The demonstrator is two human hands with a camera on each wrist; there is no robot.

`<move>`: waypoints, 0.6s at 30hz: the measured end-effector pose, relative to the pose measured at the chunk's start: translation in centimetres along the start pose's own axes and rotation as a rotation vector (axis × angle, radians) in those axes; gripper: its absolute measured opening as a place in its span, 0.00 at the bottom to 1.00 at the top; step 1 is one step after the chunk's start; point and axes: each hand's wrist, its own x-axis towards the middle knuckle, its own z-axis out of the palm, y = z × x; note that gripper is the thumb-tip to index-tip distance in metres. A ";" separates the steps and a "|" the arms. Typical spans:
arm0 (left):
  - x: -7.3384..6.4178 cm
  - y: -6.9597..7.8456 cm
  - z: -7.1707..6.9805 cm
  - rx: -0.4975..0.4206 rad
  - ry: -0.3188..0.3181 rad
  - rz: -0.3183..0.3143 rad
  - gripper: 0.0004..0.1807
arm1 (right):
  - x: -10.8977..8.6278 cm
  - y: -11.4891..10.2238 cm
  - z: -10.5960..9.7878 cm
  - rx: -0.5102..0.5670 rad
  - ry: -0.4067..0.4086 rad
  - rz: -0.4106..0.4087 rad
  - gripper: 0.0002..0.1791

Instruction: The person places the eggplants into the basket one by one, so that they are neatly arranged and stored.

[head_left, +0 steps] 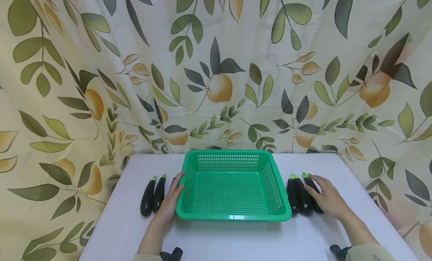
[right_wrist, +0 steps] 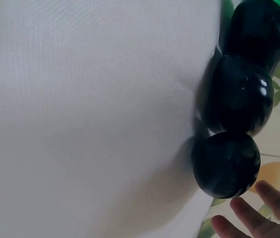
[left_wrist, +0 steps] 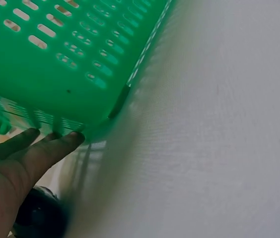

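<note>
At the centre of the head view, a green basket (head_left: 233,193) stood on the white-covered desk (head_left: 233,242). Just left of it was the left hand (head_left: 170,201), its fingers extended and their tips against the basket's left side. Two eggplants (head_left: 147,198) lay left of that hand, and a third eggplant (head_left: 175,176) was mostly hidden behind it. Right of the basket, three more eggplants (head_left: 303,198) lay close together, green ends towards the top of the frame. Over the outermost of these was the right hand (head_left: 325,197), fingers loosely spread. A patterned curtain (head_left: 221,86) filled the background.

From the left wrist, the basket's wall took up the upper left of the frame; the left hand's straight fingers reached it from the lower left, with a dark rounded shape below them.

From the right wrist, the three eggplants' dark ends ran down the right side, and the right hand's open fingers were at the lower right, beside the lowest one.
</note>
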 end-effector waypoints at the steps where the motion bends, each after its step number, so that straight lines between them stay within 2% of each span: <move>1: 0.0 -0.1 0.0 -0.009 -0.001 0.000 0.23 | -0.1 0.0 0.1 0.004 0.001 0.001 0.41; 18: -0.2 0.0 0.1 -0.055 -0.019 0.020 0.26 | -0.2 0.7 0.3 -0.007 -0.028 0.065 0.42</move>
